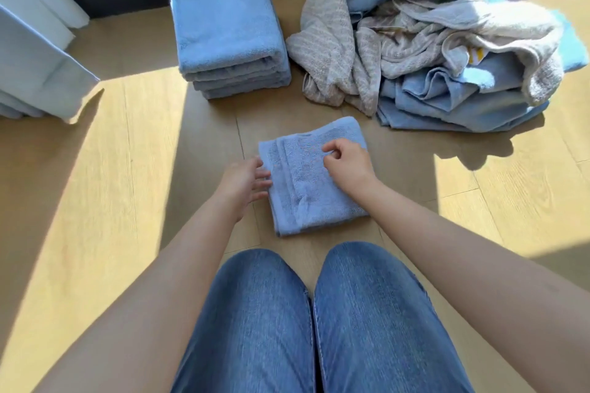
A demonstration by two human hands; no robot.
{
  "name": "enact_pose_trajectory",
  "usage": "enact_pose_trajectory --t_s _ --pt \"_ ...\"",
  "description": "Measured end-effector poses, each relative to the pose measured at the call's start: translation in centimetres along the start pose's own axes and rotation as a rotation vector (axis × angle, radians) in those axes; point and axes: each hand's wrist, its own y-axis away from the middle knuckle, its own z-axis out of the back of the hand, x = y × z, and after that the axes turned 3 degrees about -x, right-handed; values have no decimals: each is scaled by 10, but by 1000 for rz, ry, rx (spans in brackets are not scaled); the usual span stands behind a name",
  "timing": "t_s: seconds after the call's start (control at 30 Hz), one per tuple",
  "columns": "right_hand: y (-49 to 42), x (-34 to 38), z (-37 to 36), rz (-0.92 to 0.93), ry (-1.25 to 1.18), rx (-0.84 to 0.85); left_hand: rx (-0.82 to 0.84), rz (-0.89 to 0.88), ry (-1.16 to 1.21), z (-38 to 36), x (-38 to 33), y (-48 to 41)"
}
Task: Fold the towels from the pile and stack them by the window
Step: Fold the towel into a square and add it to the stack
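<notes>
Sunlit wooden floor (134, 175), with a pale curtain (35, 67) at the left edge. The right hand (346, 160) rests curled fingers on the blue towel (314, 198) and seems to pinch its top layer. The left hand (244, 180) lays straight fingers against its left edge. The towel lies folded small just before the knees, likely ready for the stack (228, 38) of folded blue ones beyond. The pile (440, 54) at right is large, so most work is left. No basket shows; everything lies on the floor
</notes>
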Motion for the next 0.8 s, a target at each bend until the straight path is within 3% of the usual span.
enact_pose_trajectory --t_s 0.17,0.3,0.43,0.63,0.8 --pt "-9 -23 21 157 311 -185 42 -75 -164 -22 7 1" --pt "-4 -40 18 251 594 -51 -55 -35 -220 -41 12 0" --pt "0 -50 8 271 665 23 8 44 -115 -54 15 6" --pt "-1 -51 7 349 699 -26 -56 -271 -363 -56 18 18" --pt "3 -53 2 391 708 -3 -215 -338 -408 -32 29 12"
